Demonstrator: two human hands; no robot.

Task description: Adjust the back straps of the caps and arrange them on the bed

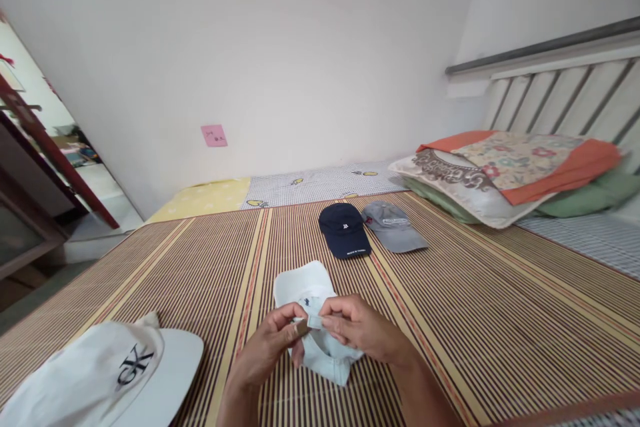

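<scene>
A pale, whitish-blue baseball cap (325,367) lies on the striped bamboo mat, its brim pointing away from me and a small dark logo on it. My left hand (277,333) pinches one side of the cap's back strap (315,322) between thumb and fingers. Opposite it, my right hand (357,327) grips the other side of the strap, its fingers closed. The strap spans the short gap between both hands. Parts of the cap are hidden behind my fingers.
Beyond my hands sit a navy cap (344,230) and a grey cap (395,227), side by side. A large white cap (95,370) with black letters is at the front left. Pillows (520,167) are stacked by the headboard (565,97) on the right. The bamboo mat (210,260) covers the bed.
</scene>
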